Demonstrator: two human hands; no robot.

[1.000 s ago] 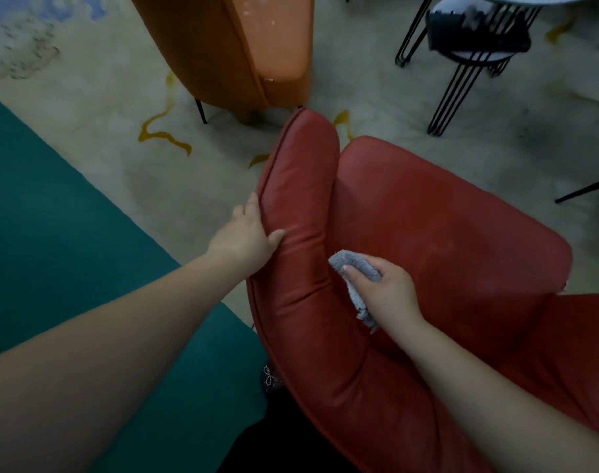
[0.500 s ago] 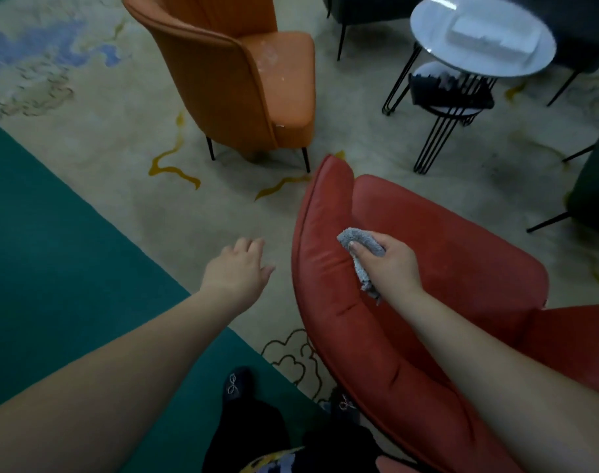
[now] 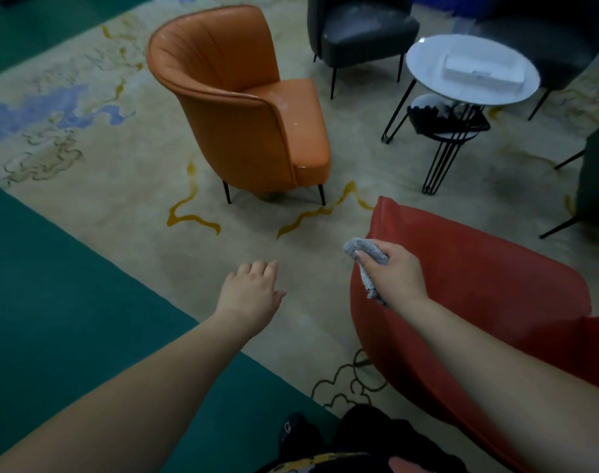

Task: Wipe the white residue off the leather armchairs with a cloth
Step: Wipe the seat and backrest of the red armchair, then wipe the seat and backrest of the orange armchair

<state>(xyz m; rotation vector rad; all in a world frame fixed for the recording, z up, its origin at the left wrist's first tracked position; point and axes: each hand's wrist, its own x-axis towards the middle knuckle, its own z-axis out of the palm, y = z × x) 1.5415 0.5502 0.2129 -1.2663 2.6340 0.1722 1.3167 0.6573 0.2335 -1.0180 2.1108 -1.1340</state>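
Observation:
A red leather armchair (image 3: 479,278) fills the lower right. My right hand (image 3: 395,276) hovers over its left edge, shut on a small grey cloth (image 3: 365,257) that hangs down from the fist. My left hand (image 3: 248,295) floats over the carpet left of the red chair, fingers apart and holding nothing. An orange leather armchair (image 3: 243,110) stands ahead at centre, with white specks on its seat and side. A black armchair (image 3: 359,29) behind it also shows pale smears on its seat.
A round white side table (image 3: 427,59) carrying a white box (image 3: 482,71) stands at the upper right, with a lower black-legged table (image 3: 445,131) tucked under it. Another dark chair (image 3: 598,172) is at the right edge. Patterned beige carpet (image 3: 120,165) borders a green strip (image 3: 52,302).
My left hand let go of the red chair's backrest and now hangs free over the carpet. The view rose and shifted left toward the orange chair. My right hand moved to the red chair's left edge.

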